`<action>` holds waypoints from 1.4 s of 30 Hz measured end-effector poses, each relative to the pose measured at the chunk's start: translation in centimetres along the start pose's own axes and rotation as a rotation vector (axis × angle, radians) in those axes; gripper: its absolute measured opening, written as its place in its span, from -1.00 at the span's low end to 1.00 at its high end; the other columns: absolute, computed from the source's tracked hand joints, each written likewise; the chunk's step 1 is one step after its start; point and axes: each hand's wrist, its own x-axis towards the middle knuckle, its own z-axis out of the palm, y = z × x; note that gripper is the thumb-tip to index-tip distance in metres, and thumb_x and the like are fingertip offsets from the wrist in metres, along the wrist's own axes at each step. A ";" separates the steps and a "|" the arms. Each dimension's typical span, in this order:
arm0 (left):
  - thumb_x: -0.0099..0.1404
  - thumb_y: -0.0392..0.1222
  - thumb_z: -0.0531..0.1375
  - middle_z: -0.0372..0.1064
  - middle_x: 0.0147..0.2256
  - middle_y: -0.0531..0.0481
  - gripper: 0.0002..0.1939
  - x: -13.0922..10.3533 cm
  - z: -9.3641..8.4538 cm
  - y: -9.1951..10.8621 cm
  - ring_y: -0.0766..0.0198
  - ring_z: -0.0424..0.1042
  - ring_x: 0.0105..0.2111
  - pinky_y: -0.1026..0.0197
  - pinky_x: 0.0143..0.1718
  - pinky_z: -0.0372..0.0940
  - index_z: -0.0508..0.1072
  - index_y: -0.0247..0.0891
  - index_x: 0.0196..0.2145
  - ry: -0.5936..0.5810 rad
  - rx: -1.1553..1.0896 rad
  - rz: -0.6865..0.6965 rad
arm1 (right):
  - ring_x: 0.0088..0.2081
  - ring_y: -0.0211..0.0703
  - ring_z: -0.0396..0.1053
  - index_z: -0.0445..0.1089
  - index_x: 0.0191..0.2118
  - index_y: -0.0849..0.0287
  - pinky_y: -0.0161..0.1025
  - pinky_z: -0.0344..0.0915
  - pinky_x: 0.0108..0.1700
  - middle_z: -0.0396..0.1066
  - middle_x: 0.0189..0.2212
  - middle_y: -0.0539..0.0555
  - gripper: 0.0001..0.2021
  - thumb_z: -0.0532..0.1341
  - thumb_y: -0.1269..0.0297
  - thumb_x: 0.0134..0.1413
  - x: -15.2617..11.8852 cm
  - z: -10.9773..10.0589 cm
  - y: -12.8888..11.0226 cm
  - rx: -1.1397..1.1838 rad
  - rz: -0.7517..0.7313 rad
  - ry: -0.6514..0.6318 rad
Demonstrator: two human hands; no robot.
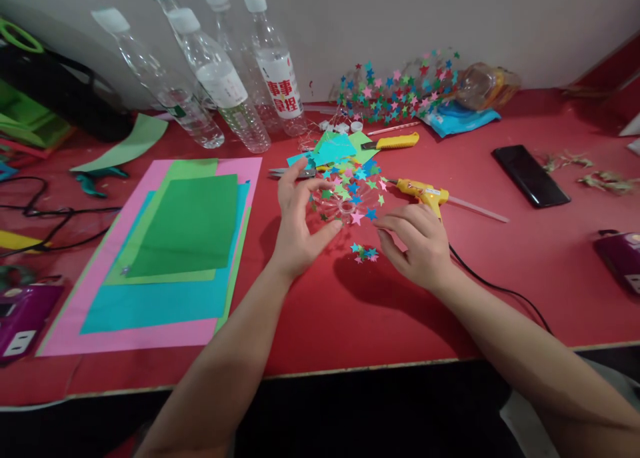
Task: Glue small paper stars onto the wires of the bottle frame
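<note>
My left hand (299, 228) curves its thumb and fingers around the near left side of a clear plastic bottle piece (346, 207), which is dotted with small paper stars in pink, blue and green. At the right of that piece is my right hand (417, 246), thumb and fingertips brought together close to the stars. Whatever sits between those fingertips is too small to make out. A little pile of loose paper stars (364, 253) lies on the red table just in front of the piece. Behind my right hand rests a yellow glue gun (421, 193) with a clear glue stick in its back.
Stacked coloured sheets (190, 225) lie on the left. Scissors (293, 173), paper scraps (336, 149) and a yellow cutter (397, 141) are behind the piece. Clear bottles (277, 65) and a star-covered plastic piece (395, 88) line the wall. A phone (531, 176) lies right.
</note>
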 end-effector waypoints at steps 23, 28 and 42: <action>0.42 0.18 -0.06 0.25 0.19 -0.12 -0.56 0.2 1.3 -2.5 0.18 0.23 0.23 0.00 0.23 0.18 0.28 -0.08 0.09 0.175 -0.354 -0.331 | -0.24 -0.12 0.43 0.41 -0.17 0.14 -0.14 0.37 -0.19 0.46 -0.30 0.10 -0.82 0.13 0.47 0.16 0.0 -0.3 1.9 0.056 0.139 0.085; 0.39 0.22 -0.04 0.34 0.12 -0.13 -0.54 0.3 1.3 -1.7 0.15 0.33 0.15 0.05 0.14 0.26 0.33 -0.11 0.03 0.151 -0.385 -0.338 | -0.02 -0.02 0.37 0.36 0.05 0.22 -0.04 0.33 0.02 0.44 0.02 0.23 -0.68 0.20 0.35 0.18 0.1 -0.3 0.2 0.015 -0.058 -0.081; 0.35 0.19 0.06 0.34 -0.58 0.08 -0.61 0.7 0.3 -0.6 0.35 0.33 -0.59 0.29 -0.56 0.21 0.40 -0.19 -0.32 0.379 -0.447 -0.346 | 0.06 0.11 0.30 0.41 -0.01 0.22 0.07 0.27 0.08 0.41 0.09 0.22 -0.72 0.22 0.25 0.19 0.1 -0.7 1.9 -0.183 0.044 -0.089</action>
